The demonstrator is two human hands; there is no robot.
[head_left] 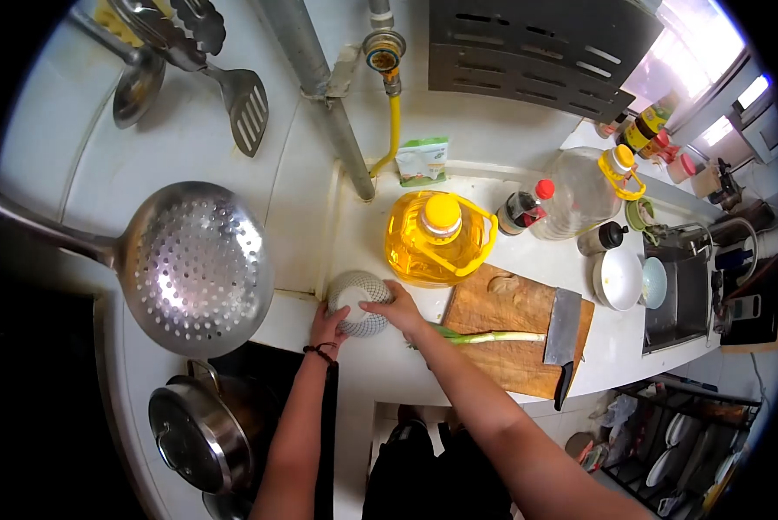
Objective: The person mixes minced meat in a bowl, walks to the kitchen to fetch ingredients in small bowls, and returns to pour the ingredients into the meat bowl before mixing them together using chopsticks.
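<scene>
A round, patterned grey-and-white bowl-like item (368, 324) rests on the white counter, with a pale centre. My left hand (327, 326) holds its left side, thumb over the top. From the right, my right hand (397, 309) grips it, thumb laid over the pale centre. Just behind and to the right stands a large bottle of yellow oil (424, 249) with a yellow cap. To the right, a wooden cutting board (484, 303) bears a green onion (502, 337), a cleaver (563, 325) and a pale brown piece (503, 283). The undersides of both hands are hidden.
A perforated skimmer (200, 269) hangs at the left above a lidded pot (190, 438). A dark sauce bottle (517, 213), a big clear jug (571, 195), a white bowl (618, 279) and the sink (673, 303) stand at the right.
</scene>
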